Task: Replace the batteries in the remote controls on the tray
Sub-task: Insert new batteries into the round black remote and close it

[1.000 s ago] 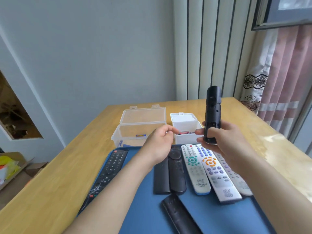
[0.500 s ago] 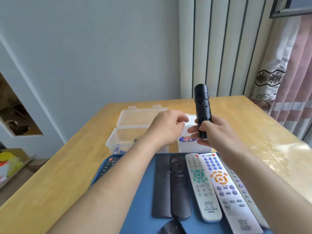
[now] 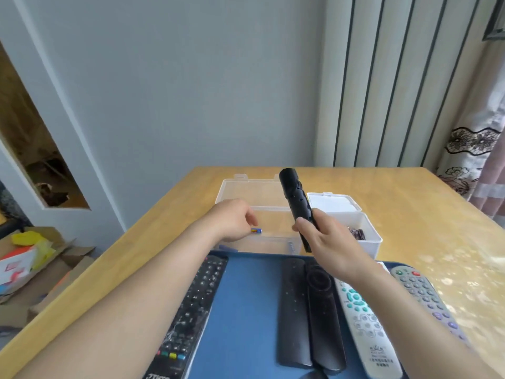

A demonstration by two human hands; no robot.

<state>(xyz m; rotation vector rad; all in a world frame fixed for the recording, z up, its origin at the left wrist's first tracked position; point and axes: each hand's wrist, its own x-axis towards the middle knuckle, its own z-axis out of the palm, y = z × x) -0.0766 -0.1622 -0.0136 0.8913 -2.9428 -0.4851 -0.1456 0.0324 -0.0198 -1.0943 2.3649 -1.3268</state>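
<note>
My right hand (image 3: 330, 242) grips the lower end of a slim black remote (image 3: 295, 199), holding it tilted upright above the boxes. My left hand (image 3: 232, 221) hangs over the large clear box (image 3: 273, 237), fingers curled downward and seen from the back. A blue battery (image 3: 256, 230) lies in that box just under the fingertips; whether the hand touches it or holds anything is hidden. The blue tray (image 3: 246, 296) in front carries several remotes: a long black one (image 3: 196, 305), two slim black ones (image 3: 293, 310), and white ones (image 3: 363, 324).
A small clear box (image 3: 369, 239) with dark batteries stands right of the large one, lid open. Both sit on a wooden table (image 3: 410, 214) against the wall. A curtain hangs at the far right. Cardboard boxes (image 3: 32, 258) lie on the floor to the left.
My left hand has left the remote and moved left, down over the large box. My right hand has tilted the remote's top leftward. The view has shifted left and down.
</note>
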